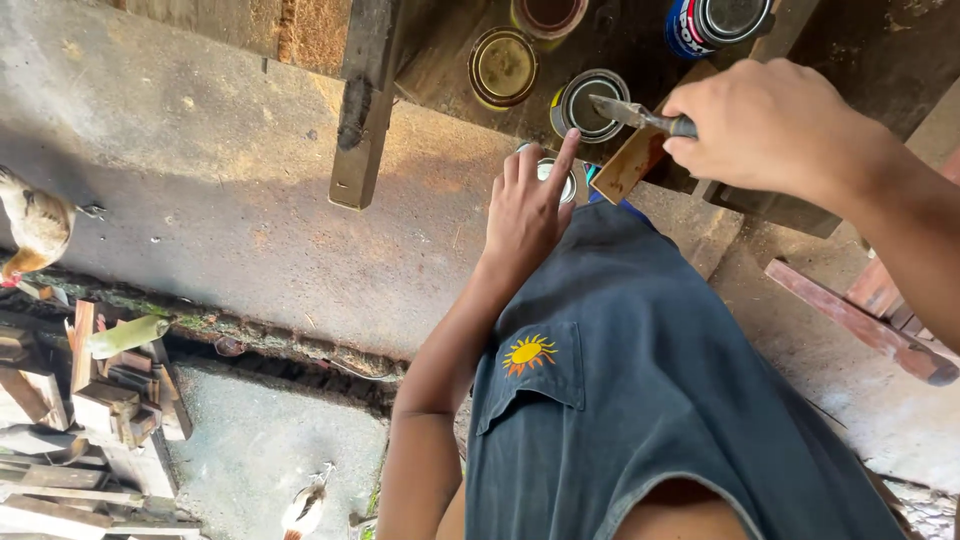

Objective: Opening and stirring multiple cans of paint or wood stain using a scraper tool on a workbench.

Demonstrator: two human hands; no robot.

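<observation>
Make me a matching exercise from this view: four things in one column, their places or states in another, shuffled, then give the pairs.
Things:
1. Right hand
2. Left hand
3. Gold-lidded round tin
4. Brown-and-white chicken

Places or states:
A. On the concrete floor at the far left edge
B. Closed, standing on the dark wooden bench
C. Gripping a metal putty knife over a grey-lidded can
D. Index finger pointing up, resting by a small silver can

Pairs: 1-C, 2-D, 3-B, 4-A

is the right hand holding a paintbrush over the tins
No. The right hand grips a flat metal blade, like a putty knife, with its tip over an open tin.
</observation>
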